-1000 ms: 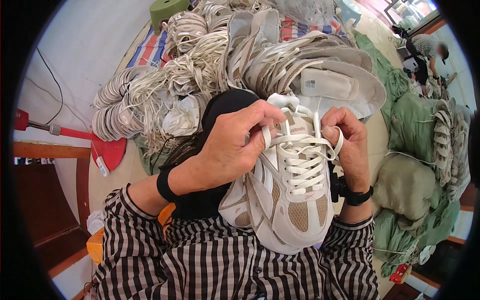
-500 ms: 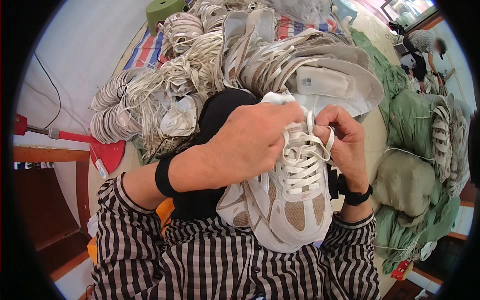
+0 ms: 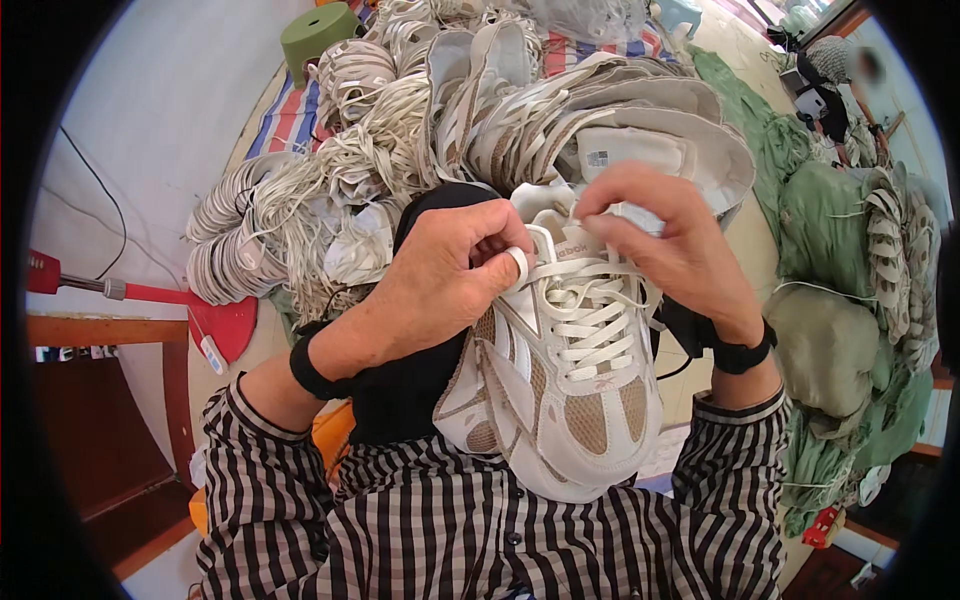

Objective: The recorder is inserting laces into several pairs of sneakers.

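At the left, bundled shoe uppers (image 3: 235,275) lie heaped near the lower left edge of the striped sheet (image 3: 275,125). On the black-covered lap (image 3: 405,410), toward its right edge, a white-and-tan shoe (image 3: 598,430) lies toe toward the shirt (image 3: 430,520), with a second upper (image 3: 470,415) tucked against its left side. Its lace (image 3: 597,335) crosses in rows from the toe end upward; that stretch looks done. Nearer the tongue (image 3: 573,248) the strands run loose and no knot shows, so the top of the lacing seems left to settle.

The left hand (image 3: 440,270) sits by the shoe's upper left edge, thumb and forefinger pinching a loop of lace. The tongue lies between the two hands. The right hand (image 3: 665,225) is over the upper right edge, thumb and forefinger close together; blur keeps me from telling whether they pinch anything.
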The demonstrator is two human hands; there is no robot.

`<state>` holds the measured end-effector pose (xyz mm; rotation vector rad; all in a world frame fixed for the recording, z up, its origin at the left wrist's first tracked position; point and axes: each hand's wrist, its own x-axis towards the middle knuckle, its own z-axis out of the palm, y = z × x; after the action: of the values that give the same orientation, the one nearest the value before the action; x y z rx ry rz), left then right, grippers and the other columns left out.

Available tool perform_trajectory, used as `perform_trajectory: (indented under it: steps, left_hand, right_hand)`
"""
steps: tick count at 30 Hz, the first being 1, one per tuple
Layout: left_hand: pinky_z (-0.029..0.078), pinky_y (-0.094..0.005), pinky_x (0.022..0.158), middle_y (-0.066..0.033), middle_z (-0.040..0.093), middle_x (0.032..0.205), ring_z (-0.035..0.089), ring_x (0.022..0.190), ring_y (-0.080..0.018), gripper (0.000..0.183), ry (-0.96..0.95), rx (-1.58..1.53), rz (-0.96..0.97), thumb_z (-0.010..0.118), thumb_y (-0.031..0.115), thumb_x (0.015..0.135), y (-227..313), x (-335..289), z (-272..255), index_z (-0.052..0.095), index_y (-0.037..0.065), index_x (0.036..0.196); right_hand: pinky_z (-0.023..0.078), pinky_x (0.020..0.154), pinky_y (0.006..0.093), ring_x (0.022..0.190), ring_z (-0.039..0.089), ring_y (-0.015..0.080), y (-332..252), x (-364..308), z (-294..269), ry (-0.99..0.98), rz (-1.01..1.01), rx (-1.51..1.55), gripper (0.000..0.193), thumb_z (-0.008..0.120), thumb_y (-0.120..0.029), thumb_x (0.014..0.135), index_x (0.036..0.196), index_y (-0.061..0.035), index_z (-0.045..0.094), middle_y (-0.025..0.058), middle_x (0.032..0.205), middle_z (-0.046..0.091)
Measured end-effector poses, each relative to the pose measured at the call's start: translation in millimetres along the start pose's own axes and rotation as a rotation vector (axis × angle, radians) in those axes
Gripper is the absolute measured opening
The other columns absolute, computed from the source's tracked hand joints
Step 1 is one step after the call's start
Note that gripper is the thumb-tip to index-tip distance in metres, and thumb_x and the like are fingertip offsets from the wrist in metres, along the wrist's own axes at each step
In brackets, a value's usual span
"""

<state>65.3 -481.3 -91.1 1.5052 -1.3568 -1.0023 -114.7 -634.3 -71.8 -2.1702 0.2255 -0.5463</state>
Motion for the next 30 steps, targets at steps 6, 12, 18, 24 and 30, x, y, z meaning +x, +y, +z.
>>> perform_trajectory:
  steps: [6, 12, 18, 24, 30]
  left_hand:
    - [0.045, -0.0232, 0.066, -0.0004, 0.06, 0.08, 0.055, 0.073, -0.0059, 0.005, 0.048, -0.046, -0.063, 0.058, 0.005, 0.087, -4.2, -10.4, 7.9, 0.056, 0.0, 0.087]
    - [0.045, -0.0237, 0.064, -0.0006, 0.058, 0.076, 0.053, 0.07, -0.0061, 0.005, 0.101, -0.063, -0.063, 0.059, 0.003, 0.085, 0.1, -7.4, 21.1, 0.056, 0.0, 0.086]
    - [0.043, -0.0216, 0.064, -0.0002, 0.057, 0.079, 0.051, 0.069, -0.0057, 0.004, 0.109, 0.075, 0.028, 0.06, 0.001, 0.084, 1.7, -1.2, 22.7, 0.056, 0.001, 0.086]
    - [0.041, -0.0203, 0.075, -0.0077, 0.054, 0.105, 0.052, 0.085, -0.0084, 0.013, 0.03, -0.285, 0.292, 0.061, 0.011, 0.086, 12.2, 3.6, -3.8, 0.056, -0.001, 0.087]
    - [0.043, -0.0254, 0.08, -0.0092, 0.056, 0.102, 0.052, 0.092, -0.0118, 0.012, -0.173, -0.334, 0.145, 0.063, 0.011, 0.083, 5.5, 5.2, -15.1, 0.058, 0.0, 0.084]
  right_hand:
    - [0.043, 0.069, 0.0324, 0.075, 0.054, 0.0211, 5.5, 16.9, 8.0, -0.32, 0.007, -0.088, 0.007, 0.063, -0.006, 0.08, 0.085, -0.0016, 0.061, 0.0052, 0.077, 0.058]
    - [0.042, 0.072, 0.0312, 0.077, 0.051, 0.0201, 13.1, 13.1, 4.6, -0.424, 0.01, 0.107, 0.008, 0.065, -0.006, 0.078, 0.085, -0.0021, 0.061, 0.0043, 0.077, 0.057]
    - [0.041, 0.073, 0.0328, 0.079, 0.051, 0.0217, 5.7, 14.6, 5.6, -0.406, 0.092, 0.116, 0.009, 0.065, -0.005, 0.078, 0.086, -0.0019, 0.06, 0.0055, 0.078, 0.057]
    - [0.041, 0.071, 0.0378, 0.079, 0.05, 0.0306, -5.0, 5.2, -26.5, -0.191, -0.149, -0.382, 0.01, 0.063, -0.002, 0.076, 0.08, -0.0008, 0.053, 0.0104, 0.077, 0.051]
    - [0.044, 0.067, 0.0387, 0.074, 0.054, 0.0346, 17.3, -42.1, -96.4, 0.327, 0.073, -0.969, 0.008, 0.059, -0.004, 0.082, 0.086, -0.0006, 0.053, 0.0136, 0.083, 0.053]
